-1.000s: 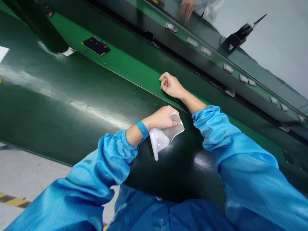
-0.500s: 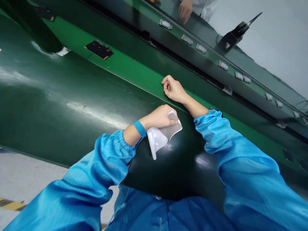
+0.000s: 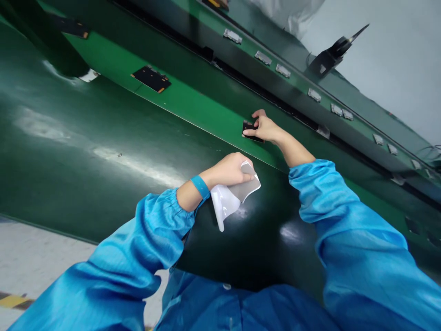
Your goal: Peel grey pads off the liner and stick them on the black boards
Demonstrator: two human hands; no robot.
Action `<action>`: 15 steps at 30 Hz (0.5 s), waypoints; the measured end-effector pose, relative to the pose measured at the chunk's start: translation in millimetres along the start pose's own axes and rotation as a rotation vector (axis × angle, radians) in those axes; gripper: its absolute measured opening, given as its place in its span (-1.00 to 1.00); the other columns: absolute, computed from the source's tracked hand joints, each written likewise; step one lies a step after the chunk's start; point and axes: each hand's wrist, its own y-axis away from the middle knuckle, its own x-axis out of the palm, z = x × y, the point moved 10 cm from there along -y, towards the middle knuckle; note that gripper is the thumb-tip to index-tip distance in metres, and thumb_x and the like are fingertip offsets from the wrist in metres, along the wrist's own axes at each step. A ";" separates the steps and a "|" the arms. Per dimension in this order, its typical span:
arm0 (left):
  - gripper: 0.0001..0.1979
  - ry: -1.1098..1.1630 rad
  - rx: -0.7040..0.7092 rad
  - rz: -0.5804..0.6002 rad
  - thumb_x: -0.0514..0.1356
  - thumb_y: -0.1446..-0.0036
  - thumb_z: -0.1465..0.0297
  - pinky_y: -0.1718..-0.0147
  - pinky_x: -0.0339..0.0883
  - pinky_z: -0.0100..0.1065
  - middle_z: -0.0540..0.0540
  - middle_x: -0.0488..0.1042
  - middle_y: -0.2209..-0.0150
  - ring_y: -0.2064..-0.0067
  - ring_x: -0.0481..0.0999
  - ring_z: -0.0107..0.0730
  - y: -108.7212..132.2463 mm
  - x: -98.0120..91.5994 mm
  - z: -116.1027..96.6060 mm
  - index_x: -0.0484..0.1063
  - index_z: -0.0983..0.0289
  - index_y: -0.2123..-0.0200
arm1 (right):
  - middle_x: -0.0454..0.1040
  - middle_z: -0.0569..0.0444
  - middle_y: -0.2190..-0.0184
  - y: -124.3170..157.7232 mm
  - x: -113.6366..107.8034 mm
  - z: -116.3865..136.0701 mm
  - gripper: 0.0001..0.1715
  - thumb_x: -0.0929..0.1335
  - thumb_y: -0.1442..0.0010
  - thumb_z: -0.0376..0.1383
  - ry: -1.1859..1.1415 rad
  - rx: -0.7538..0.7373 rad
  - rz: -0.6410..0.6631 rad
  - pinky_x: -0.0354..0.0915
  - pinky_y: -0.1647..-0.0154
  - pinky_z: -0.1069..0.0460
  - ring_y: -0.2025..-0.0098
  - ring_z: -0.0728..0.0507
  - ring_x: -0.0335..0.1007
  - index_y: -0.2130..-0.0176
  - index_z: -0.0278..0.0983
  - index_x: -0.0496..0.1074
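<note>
My left hand (image 3: pixel 229 170) is closed round a curled white and grey sheet (image 3: pixel 234 195) and rests on the dark green table (image 3: pixel 86 151). My right hand (image 3: pixel 263 126) reaches onto the bright green conveyor belt (image 3: pixel 179 92), and its fingers pinch a small black flat part (image 3: pixel 248 131) lying there. Both arms are in blue sleeves, with a blue band on the left wrist.
Another black flat part (image 3: pixel 151 78) lies further left on the belt. Several small grey pieces (image 3: pixel 282 70) sit in a row on the far rail. A black tool (image 3: pixel 330 53) stands beyond it. Grey floor with a yellow stripe shows at lower left.
My right hand moved from a loose fist at the belt's near edge further onto the belt and took hold of the black part. The other person's hand at the top is out of view.
</note>
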 end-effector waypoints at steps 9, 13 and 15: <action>-0.92 -0.060 0.028 -0.002 0.36 -0.10 0.45 0.31 0.34 -0.36 0.06 0.68 0.35 0.27 0.62 -0.26 -0.2 2.1 -2.7 0.67 0.30 0.31 | 0.28 0.16 0.41 -43.1 11.4 103.5 -0.81 0.46 -0.34 -0.30 -0.362 -0.092 0.002 0.03 0.57 0.15 0.46 0.00 0.13 0.20 -0.22 0.36; -0.89 -0.099 0.079 0.016 0.34 -0.13 0.44 0.23 0.41 -0.35 0.07 0.70 0.30 0.23 0.65 -0.24 0.3 5.0 -6.2 0.69 0.28 0.27 | 0.20 0.21 0.54 -59.9 67.2 202.1 -0.72 0.48 -0.34 -0.28 -0.330 -0.216 0.277 0.01 0.60 0.15 0.51 0.01 0.11 0.32 -0.22 0.32; -0.89 -0.130 0.106 0.008 0.36 -0.14 0.40 0.17 0.46 -0.31 0.08 0.71 0.26 0.19 0.66 -0.19 -0.3 6.2 -7.1 0.69 0.26 0.26 | 0.22 0.21 0.56 -66.8 88.3 240.4 -0.71 0.47 -0.33 -0.31 -0.295 -0.249 0.336 -0.01 0.60 0.13 0.53 0.02 0.12 0.35 -0.22 0.31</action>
